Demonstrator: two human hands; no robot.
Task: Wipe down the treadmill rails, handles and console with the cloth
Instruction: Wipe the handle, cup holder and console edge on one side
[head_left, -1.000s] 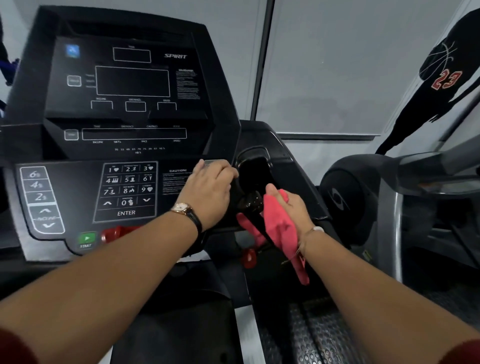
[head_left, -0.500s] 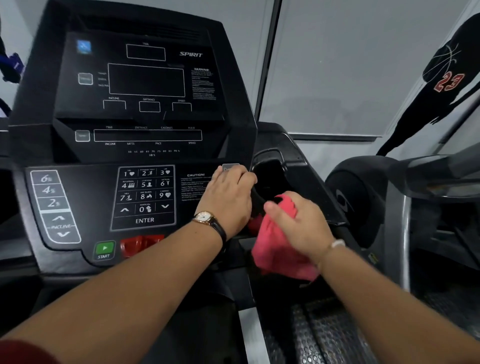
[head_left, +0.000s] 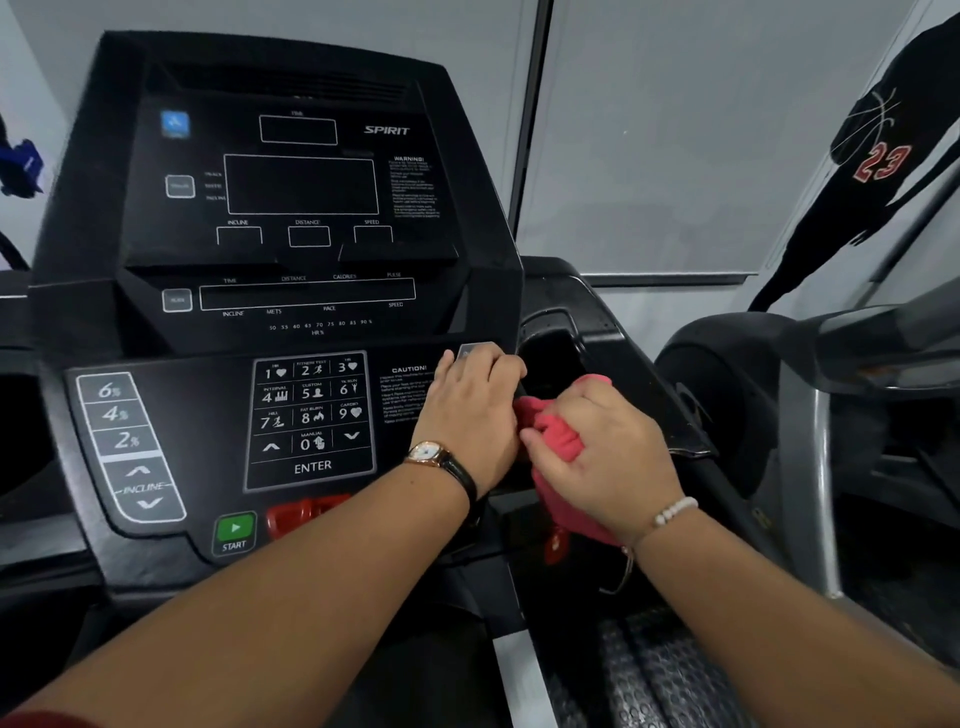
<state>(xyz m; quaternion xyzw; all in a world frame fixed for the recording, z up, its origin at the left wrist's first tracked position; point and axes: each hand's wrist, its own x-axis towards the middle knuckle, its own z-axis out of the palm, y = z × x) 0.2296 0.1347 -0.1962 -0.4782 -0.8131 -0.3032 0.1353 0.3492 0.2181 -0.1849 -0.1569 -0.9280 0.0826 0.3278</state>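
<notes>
The black treadmill console (head_left: 311, 208) fills the left and middle of the view, its keypad panel (head_left: 311, 415) low down. My left hand (head_left: 470, 410), with a watch on the wrist, rests on the console's lower right corner, its fingertips by a small grey button. My right hand (head_left: 597, 452) grips a bunched red cloth (head_left: 550, 434) just right of the left hand, pressed against the console's right edge below the cup holder (head_left: 550, 353). A tail of the cloth hangs under my right wrist. The handle under the cloth is hidden.
A green START button (head_left: 234, 530) and a red stop button (head_left: 296, 514) sit below the keypad. The dark textured treadmill deck (head_left: 649, 670) shows between my forearms. Another grey and black exercise machine (head_left: 727, 374) stands close on the right, before a white wall.
My right hand has lifted the cloth from the handle, bunched it and brought it up against the console's right edge, close to my left hand. My left hand has stayed put.
</notes>
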